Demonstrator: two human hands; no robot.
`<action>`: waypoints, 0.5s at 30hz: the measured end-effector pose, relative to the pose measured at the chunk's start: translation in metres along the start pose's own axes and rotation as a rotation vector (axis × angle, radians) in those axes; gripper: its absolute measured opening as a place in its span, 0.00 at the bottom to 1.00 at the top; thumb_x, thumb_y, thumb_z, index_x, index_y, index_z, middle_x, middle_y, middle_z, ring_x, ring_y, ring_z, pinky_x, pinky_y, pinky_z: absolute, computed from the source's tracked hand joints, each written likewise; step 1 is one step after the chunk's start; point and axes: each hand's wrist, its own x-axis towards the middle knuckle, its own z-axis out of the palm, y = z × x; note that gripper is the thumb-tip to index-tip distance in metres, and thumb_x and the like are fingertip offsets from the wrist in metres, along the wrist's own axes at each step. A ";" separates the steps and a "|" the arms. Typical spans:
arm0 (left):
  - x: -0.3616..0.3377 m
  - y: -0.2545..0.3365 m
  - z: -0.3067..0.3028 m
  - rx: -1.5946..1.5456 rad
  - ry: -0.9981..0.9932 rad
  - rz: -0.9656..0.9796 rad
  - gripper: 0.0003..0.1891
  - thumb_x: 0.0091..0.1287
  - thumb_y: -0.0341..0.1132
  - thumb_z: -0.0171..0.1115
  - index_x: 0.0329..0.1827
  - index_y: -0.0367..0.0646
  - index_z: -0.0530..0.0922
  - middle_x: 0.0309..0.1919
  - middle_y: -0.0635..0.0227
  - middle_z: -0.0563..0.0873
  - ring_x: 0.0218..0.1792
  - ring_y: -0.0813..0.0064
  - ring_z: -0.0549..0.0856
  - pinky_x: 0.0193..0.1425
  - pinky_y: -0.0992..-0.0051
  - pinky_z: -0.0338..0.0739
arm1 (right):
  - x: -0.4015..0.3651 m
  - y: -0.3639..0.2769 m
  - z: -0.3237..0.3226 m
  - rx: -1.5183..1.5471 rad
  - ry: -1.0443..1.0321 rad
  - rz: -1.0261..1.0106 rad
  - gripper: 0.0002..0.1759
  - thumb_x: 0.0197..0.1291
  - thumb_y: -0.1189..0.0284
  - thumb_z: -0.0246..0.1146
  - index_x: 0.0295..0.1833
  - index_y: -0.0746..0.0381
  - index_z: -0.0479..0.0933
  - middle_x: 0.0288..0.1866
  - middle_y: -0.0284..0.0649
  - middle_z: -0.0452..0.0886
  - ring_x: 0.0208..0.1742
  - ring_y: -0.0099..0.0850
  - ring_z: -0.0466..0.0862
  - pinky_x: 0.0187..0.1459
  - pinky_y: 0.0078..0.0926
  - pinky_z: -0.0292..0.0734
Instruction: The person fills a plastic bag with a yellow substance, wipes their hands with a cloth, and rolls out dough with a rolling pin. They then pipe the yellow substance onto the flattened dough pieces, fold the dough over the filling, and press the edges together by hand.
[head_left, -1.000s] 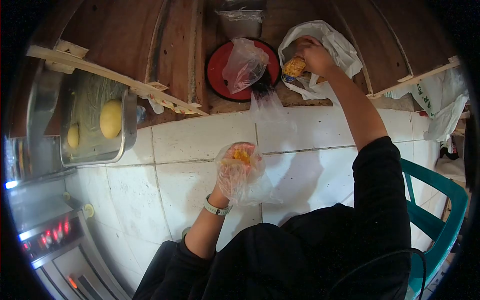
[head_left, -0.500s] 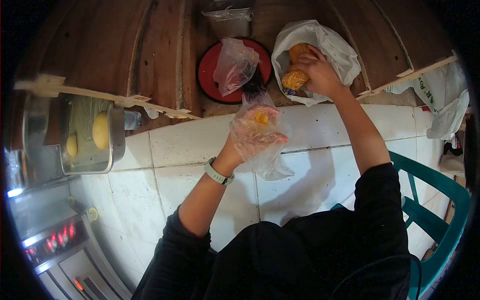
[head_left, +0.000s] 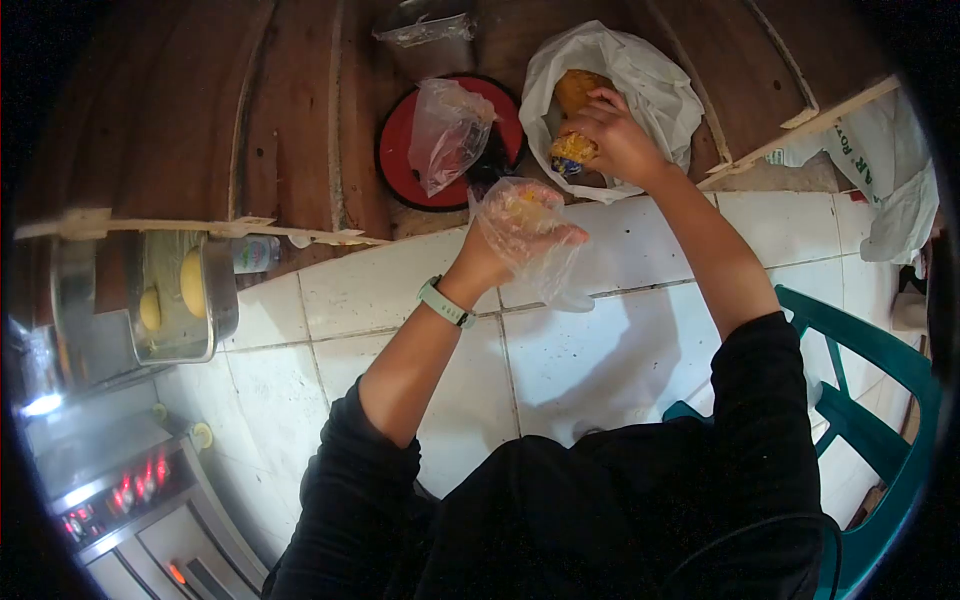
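Gripping a crinkled golden-yellow lump with a dark blue patch [head_left: 573, 150], the right hand [head_left: 622, 145] has thumb and fingers curled around it at the mouth of a crumpled white plastic bag [head_left: 648, 60]. The lump lies at the fingertips, to the left of the palm, far nearer this hand than the left hand [head_left: 503, 232], which is lower and further left, apart from the bag. Its long axis is hard to read, for the fingers hide one end. A rounded brown-orange piece [head_left: 578, 88] sits deeper inside. Thin, wrinkled clear film [head_left: 553, 272] veils the left hand, smeared with yellow; whether those fingers grasp it or just fill it, I cannot tell. On the rough wooden desk [head_left: 508, 62], a flat red disc with a black rim [head_left: 398, 145] carries another cloudy, limp plastic bag [head_left: 440, 135]
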 end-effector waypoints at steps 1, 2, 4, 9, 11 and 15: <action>0.005 -0.002 0.003 -0.028 0.040 -0.020 0.31 0.40 0.42 0.83 0.42 0.38 0.75 0.35 0.69 0.80 0.36 0.78 0.78 0.42 0.77 0.76 | -0.004 0.002 0.000 -0.001 0.003 0.004 0.21 0.37 0.78 0.70 0.42 0.56 0.79 0.40 0.36 0.81 0.51 0.34 0.78 0.69 0.38 0.56; 0.009 -0.004 0.006 -0.057 0.081 -0.040 0.31 0.39 0.43 0.84 0.42 0.37 0.75 0.35 0.68 0.80 0.36 0.78 0.79 0.42 0.77 0.77 | -0.007 0.004 0.001 0.042 0.065 0.023 0.21 0.36 0.77 0.71 0.42 0.57 0.79 0.39 0.37 0.81 0.50 0.35 0.78 0.68 0.38 0.58; 0.015 0.005 0.010 -0.056 0.089 -0.047 0.32 0.39 0.43 0.84 0.42 0.37 0.75 0.36 0.68 0.80 0.36 0.78 0.78 0.42 0.78 0.76 | -0.014 0.006 -0.001 0.083 0.127 0.049 0.21 0.35 0.77 0.72 0.41 0.58 0.80 0.38 0.38 0.80 0.50 0.36 0.78 0.67 0.38 0.61; 0.034 -0.002 0.021 0.226 0.076 0.167 0.31 0.39 0.45 0.84 0.38 0.36 0.74 0.36 0.68 0.80 0.35 0.79 0.78 0.40 0.79 0.76 | -0.025 0.009 0.002 0.166 0.227 0.045 0.22 0.35 0.74 0.74 0.43 0.58 0.80 0.39 0.40 0.80 0.51 0.42 0.77 0.64 0.39 0.66; 0.038 -0.006 0.028 -0.136 0.087 0.056 0.30 0.39 0.47 0.83 0.34 0.36 0.75 0.33 0.67 0.80 0.32 0.77 0.78 0.37 0.76 0.76 | -0.028 0.008 0.003 0.166 0.233 0.040 0.22 0.35 0.75 0.73 0.43 0.58 0.80 0.40 0.40 0.80 0.53 0.43 0.76 0.64 0.39 0.67; 0.045 -0.004 0.020 0.085 0.030 0.049 0.31 0.39 0.50 0.82 0.31 0.34 0.75 0.30 0.64 0.80 0.30 0.75 0.78 0.36 0.74 0.75 | -0.032 0.009 0.006 0.109 0.196 -0.012 0.24 0.33 0.77 0.71 0.43 0.60 0.80 0.43 0.40 0.79 0.55 0.45 0.74 0.63 0.39 0.67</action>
